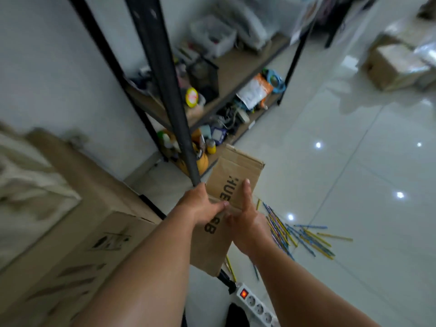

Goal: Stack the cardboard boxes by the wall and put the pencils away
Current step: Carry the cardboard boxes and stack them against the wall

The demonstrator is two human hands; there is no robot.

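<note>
slim lettered cardboard box [236, 171] upright beside bigger box [94, 185] by wall [47, 67]; coloured pencils [306, 234] loose on floor tiles [354, 161]

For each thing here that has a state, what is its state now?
small cardboard box: held in both hands
left hand: grips the box's left edge
right hand: holds the box, thumb on its face
pencils: scattered on the floor
power strip: switch lit red
large cardboard box: stands by the wall

Dim indoor light, lamp glints on the glossy floor [354, 138], heavy motion blur, bowed wide-angle edges.
</note>
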